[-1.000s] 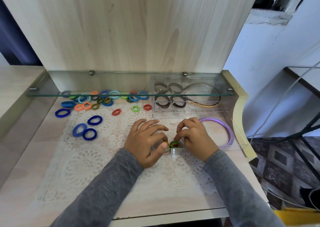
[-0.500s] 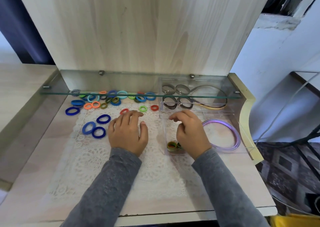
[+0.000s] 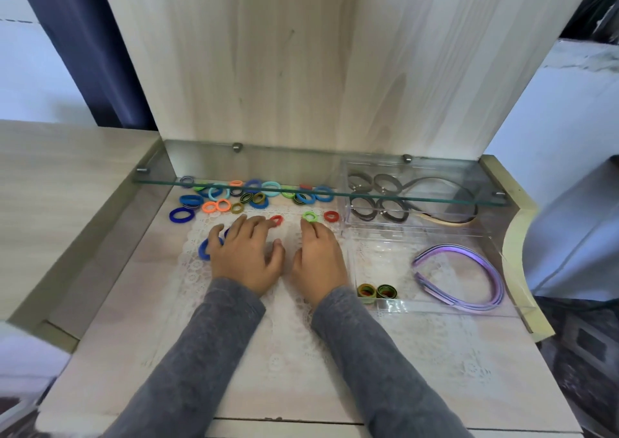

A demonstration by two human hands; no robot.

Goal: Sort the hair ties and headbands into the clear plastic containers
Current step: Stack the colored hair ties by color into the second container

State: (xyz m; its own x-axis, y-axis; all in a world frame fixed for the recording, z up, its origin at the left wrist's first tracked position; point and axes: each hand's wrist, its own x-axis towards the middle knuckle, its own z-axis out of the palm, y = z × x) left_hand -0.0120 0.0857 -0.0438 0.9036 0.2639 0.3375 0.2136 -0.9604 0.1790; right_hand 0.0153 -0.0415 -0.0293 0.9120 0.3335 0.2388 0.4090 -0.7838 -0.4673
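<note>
At the left of the worktop point(image 3: 100, 303) we see the loose hair ties point(image 3: 254, 196) heaped below the glass shelf point(image 3: 301, 193), well apart from the containers. Our left hand point(image 3: 248, 253) lies flat and spread on the lace mat point(image 3: 234, 320), holding nothing, with a blue tie point(image 3: 203, 250) half under its outer fingers. We judge that a careless sweep could drag that tie or snag the lace and shift the whole heap.

Our right hand point(image 3: 318, 256) reaches with nearly straight fingers, tips touching a green tie point(image 3: 310, 216), nothing closed round it. A push rather than a pinch could send it under the shelf.

Further right, the near clear container point(image 3: 435, 307) holds two rolled ties point(image 3: 376, 292) and purple headbands point(image 3: 469, 270); its see-through wall is easy to knock. The far container point(image 3: 415, 222) holds dark ties.

We work on pale wood, with a dark curtain point(image 3: 83, 52) at the left, a tall wooden back panel point(image 3: 301, 69) in the middle and a white wall point(image 3: 552, 119) at the right.
</note>
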